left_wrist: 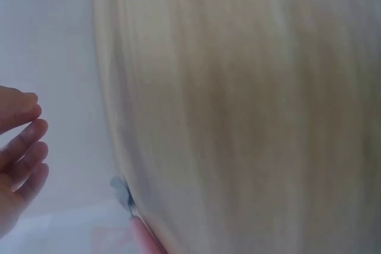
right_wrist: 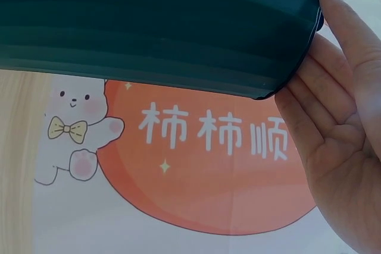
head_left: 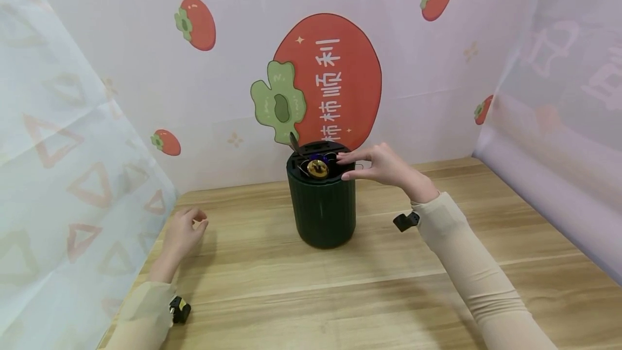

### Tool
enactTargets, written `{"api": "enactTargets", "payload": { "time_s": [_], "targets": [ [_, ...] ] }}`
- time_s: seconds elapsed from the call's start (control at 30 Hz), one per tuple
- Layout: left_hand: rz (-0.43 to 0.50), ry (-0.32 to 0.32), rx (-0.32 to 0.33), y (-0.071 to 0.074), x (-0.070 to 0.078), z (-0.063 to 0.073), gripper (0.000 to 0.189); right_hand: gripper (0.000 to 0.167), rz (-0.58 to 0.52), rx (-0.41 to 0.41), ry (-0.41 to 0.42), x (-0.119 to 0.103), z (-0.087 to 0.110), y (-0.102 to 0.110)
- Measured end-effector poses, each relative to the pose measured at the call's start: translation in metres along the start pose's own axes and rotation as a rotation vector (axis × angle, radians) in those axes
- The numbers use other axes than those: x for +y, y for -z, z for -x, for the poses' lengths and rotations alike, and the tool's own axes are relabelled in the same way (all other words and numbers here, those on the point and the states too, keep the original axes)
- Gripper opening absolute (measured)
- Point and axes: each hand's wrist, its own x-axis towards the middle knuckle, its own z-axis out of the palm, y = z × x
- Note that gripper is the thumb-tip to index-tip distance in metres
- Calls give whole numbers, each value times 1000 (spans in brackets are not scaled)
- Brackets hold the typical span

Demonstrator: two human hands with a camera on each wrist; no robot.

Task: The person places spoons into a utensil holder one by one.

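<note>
A dark green, ribbed utensil holder point(head_left: 323, 212) stands upright on the wooden table. A shiny gold round piece point(head_left: 318, 168), something blue point(head_left: 318, 157) and a dark utensil end point(head_left: 294, 142) show at its top. My right hand point(head_left: 381, 166) is at the right of the holder's rim, thumb and fingers extended and apart. In the right wrist view the thumb point(right_wrist: 348, 22) lies by the rim; the farther fingertips are partly hidden behind the holder. My left hand point(head_left: 183, 231) is over the table's left side, fingers loosely bent, holding nothing.
In the left wrist view a spoon with a pink handle point(left_wrist: 144, 236) lies near the table edge. White printed sheets point(head_left: 233, 96) enclose the wooden table point(head_left: 311, 296) at the back and both sides.
</note>
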Motion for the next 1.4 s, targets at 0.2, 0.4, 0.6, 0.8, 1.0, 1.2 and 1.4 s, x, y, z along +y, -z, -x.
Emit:
{"api": "enactTargets", "payload": {
  "time_s": [0.2, 0.4, 0.6, 0.8, 1.0, 1.2, 1.4],
  "targets": [
    [-53, 23, -24, 7, -14, 5, 6, 39, -5, 3, 2, 0, 0, -1],
    [-71, 43, -55, 11, -24, 8, 6, 39, -1, 9, 13, 1, 1, -1],
    [-97, 73, -94, 17, -33, 15, 9, 38, -3, 14, 27, 1, 0, -1],
    [-124, 141, -158, 23, -41, 19, 15, 37, -13, 11, 23, 2, 0, -2],
    [-156, 180, -196, 27, -49, 21, 15, 38, -25, 9, 22, 2, 1, -2],
    [-176, 221, -265, 30, -50, 22, 8, 39, -22, 4, 4, 0, 1, -1],
    [-161, 238, -317, 30, -53, 22, 7, 38, -26, 8, 10, -1, 1, -1]
  ]
}}
